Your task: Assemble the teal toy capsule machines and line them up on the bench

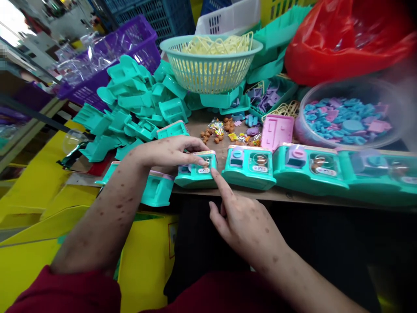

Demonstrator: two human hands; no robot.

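The left hand [169, 152] is lying over the teal toy machine [196, 171] at the table [286, 195] edge — fingers pressing its dome, not clenching; the right hand [244, 226] is pointing up at its right corner, forefinger extended, gripping nothing.

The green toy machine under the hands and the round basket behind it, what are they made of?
The green toy machine under the left hand and the right hand looks like moulded plastic: flat teal colour, rounded edges, a faint sheen, with a clear window that is probably plastic too. The round basket also looks like plastic, pale green and matte, with a regular slotted lattice and a smooth rolled rim.
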